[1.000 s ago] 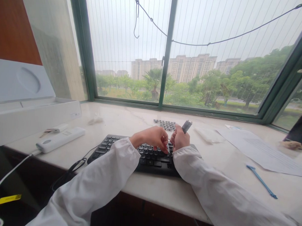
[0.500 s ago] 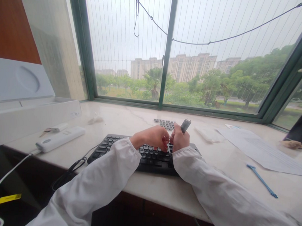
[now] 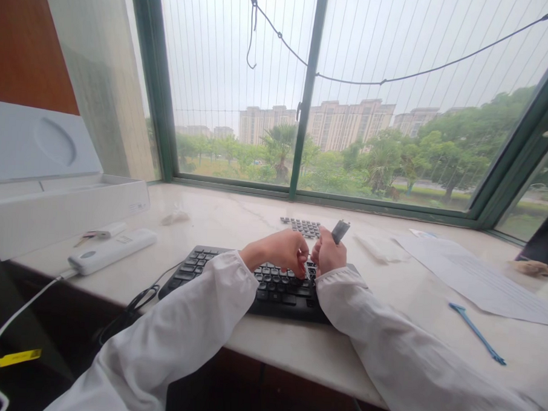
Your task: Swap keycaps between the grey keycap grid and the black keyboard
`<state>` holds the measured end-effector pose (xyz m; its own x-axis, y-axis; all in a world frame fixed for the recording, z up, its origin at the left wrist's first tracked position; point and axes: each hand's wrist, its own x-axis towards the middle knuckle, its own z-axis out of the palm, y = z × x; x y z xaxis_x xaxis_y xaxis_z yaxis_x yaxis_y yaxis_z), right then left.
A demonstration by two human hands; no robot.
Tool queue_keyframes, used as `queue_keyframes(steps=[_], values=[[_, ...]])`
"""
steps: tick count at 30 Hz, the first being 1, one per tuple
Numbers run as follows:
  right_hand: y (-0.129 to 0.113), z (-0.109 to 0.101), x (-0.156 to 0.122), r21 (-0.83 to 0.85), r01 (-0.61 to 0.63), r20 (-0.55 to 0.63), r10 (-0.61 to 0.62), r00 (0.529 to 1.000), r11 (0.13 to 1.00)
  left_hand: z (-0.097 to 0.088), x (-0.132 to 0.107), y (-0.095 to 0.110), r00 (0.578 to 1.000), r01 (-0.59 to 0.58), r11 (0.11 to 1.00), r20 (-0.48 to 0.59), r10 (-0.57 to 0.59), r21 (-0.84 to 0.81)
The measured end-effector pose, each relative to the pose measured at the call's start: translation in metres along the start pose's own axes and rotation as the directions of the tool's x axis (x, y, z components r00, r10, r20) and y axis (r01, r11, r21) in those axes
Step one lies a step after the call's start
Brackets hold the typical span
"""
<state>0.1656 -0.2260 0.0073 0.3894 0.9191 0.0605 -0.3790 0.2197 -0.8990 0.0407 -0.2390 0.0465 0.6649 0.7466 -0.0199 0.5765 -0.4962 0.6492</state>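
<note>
A black keyboard (image 3: 270,295) lies under both of my hands near the counter's front edge. My right hand (image 3: 332,255) is closed around a dark grey flat-handled tool (image 3: 341,231), whose broad end sticks up past the thumb; its lower end is hidden. Close beside it, over the right half of the keys, my left hand (image 3: 288,250) is bent down with its fingers pinched together. What those fingertips hold, if anything, is too small to make out. Behind the hands, several loose keycaps (image 3: 300,225) stand in rows on the counter, partly covered by the right hand.
To the left are an open white box (image 3: 65,205), a white power strip (image 3: 113,251) and keys (image 3: 88,238). The keyboard's black cable (image 3: 143,297) hangs over the edge. On the right lie a paper sheet (image 3: 475,278), a white crumpled wrapper (image 3: 381,248) and a blue stick (image 3: 477,332).
The view has shifted slightly. Both hands stay in nearly the same place over the keyboard, and the grey tool in my right hand leans a little more to the right.
</note>
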Motion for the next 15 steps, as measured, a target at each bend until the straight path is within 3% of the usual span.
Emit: queue_keyframes(steps=[8, 15], values=[[0.0013, -0.0023, 0.0032, -0.003, -0.001, -0.002, 0.001, 1.0, 1.0, 0.0004, 0.0004, -0.0012, 1.0, 0.001, 0.998, 0.012, -0.001, -0.064], [0.0088, -0.0033, 0.0009, -0.061, 0.067, 0.078, -0.062, 0.995, 0.996, -0.0026, 0.0013, -0.0041, 0.999, -0.005, 0.998, 0.035, 0.007, -0.069]])
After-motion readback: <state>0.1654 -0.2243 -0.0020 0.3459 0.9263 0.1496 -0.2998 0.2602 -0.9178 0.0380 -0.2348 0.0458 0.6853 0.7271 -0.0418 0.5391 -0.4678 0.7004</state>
